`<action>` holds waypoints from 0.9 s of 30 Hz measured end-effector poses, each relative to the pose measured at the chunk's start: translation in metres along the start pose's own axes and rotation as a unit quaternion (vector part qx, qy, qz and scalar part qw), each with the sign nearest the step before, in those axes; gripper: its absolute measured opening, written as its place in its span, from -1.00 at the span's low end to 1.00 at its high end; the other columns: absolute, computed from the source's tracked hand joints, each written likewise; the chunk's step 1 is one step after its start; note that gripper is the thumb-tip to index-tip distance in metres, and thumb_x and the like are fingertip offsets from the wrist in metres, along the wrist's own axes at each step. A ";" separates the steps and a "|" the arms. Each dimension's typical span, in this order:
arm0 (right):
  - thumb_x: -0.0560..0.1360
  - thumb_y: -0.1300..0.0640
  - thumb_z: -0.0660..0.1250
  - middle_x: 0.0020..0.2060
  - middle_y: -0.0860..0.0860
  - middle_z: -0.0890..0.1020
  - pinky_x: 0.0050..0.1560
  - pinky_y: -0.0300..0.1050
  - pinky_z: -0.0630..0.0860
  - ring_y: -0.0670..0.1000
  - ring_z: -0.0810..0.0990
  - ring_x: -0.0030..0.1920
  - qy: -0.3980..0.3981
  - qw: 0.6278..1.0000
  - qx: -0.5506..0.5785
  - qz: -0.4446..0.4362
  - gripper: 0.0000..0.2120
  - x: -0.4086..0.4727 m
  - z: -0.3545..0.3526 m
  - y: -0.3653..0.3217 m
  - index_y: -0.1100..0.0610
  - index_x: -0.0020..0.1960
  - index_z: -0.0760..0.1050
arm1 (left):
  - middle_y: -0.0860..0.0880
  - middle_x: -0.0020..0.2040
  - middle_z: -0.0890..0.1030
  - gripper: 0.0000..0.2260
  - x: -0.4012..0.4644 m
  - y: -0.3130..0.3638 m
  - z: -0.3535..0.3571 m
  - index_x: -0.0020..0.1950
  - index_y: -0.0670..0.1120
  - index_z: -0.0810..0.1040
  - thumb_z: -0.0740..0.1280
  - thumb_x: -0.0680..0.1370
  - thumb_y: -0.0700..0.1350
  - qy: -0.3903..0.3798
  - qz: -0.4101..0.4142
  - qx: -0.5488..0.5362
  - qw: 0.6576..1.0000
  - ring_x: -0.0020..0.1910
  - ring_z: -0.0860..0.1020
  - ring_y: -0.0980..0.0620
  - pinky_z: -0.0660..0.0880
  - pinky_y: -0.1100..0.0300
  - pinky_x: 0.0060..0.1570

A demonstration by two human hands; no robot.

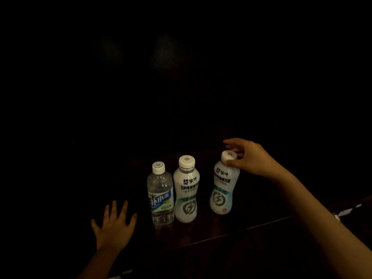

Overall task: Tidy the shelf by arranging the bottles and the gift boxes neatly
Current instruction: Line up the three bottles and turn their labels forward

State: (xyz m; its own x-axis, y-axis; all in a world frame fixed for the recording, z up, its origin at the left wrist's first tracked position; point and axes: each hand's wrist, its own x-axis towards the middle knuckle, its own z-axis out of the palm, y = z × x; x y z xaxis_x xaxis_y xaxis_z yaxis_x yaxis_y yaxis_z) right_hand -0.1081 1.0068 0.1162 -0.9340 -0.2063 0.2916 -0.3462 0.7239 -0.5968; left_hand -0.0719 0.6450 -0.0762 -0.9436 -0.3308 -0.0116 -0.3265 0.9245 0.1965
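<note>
Three bottles stand upright on a dark wooden shelf (231, 232). A clear water bottle (161, 195) with a blue label is on the left, touching a white milky bottle (186, 190) beside it. A second white bottle (223, 184) stands apart to the right. My right hand (249, 158) is at that bottle's neck, thumb against it below the white cap, fingers spread behind it. My left hand (114, 224) hovers flat with fingers apart, left of the clear bottle, holding nothing. No gift boxes show in the darkness.
The scene is very dark; most of the surroundings are black. The shelf's front edge (251, 228) runs diagonally up to the right. A few pale scraps (346, 211) lie at the far right.
</note>
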 end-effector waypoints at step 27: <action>0.38 0.21 0.43 0.19 -0.17 0.49 0.06 -0.34 0.48 -0.16 0.45 0.23 -0.089 0.974 0.206 0.042 -0.37 -0.002 0.003 0.023 -0.03 0.37 0.29 | 0.01 0.57 -0.14 -0.45 -0.003 0.005 -0.002 0.49 0.17 -0.14 -0.07 0.55 0.26 -0.001 -0.015 0.011 1.000 0.54 -0.17 0.00 -0.11 -0.22 0.45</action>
State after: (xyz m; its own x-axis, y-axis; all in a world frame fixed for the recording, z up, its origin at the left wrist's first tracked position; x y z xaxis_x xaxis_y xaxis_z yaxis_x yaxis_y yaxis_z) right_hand -0.1148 1.0219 0.1000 -0.9484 -0.2946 0.1170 -0.2397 0.4251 -0.8728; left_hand -0.0704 0.6506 -0.0731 -0.9337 -0.3576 -0.0189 -0.3552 0.9182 0.1751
